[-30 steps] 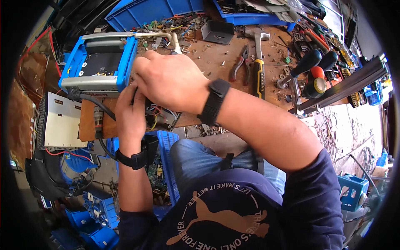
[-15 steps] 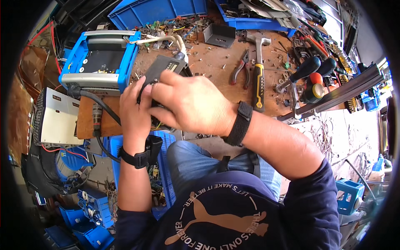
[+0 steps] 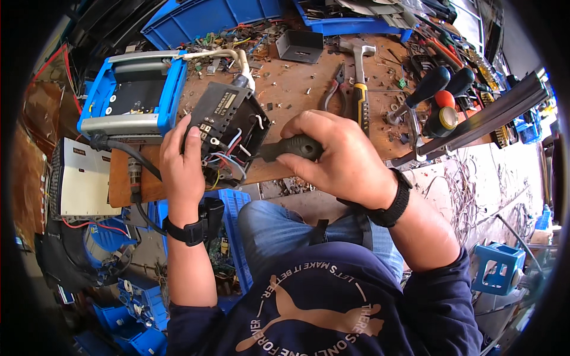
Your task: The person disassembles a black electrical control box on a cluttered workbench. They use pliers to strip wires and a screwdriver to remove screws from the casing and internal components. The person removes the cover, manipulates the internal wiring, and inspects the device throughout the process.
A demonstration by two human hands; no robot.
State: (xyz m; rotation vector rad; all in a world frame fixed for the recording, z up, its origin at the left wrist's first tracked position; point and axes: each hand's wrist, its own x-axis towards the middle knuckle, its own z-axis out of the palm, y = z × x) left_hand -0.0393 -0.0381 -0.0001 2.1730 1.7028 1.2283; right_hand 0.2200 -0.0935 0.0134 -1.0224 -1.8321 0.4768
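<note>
A black metal housing (image 3: 218, 99), with its side open and red, blue and white wires (image 3: 233, 155) spilling out, sits tilted at the bench's near edge. My left hand (image 3: 181, 163) grips its left side, thumb across the front by the small terminals. In my right hand (image 3: 338, 157) is a screwdriver (image 3: 301, 147) with a thick dark green handle; the fingers wrap round the handle. Its front end reaches the housing's open right side, and the tip cannot be made out. A thick pale cable (image 3: 243, 66) meets the housing at the top.
On the wooden bench (image 3: 285, 89) lie pliers (image 3: 335, 89), a hammer (image 3: 360, 83) and a black angled plate (image 3: 300, 46). A blue-framed device (image 3: 127, 95) stands left. Clamps and handled tools (image 3: 436, 89) crowd the right. A blue crate (image 3: 237, 237) with circuit boards is below the bench.
My right hand has moved right, off the housing's front, and the screwdriver handle now shows in it. The housing's open side and wires have come into sight. My left hand keeps its hold.
</note>
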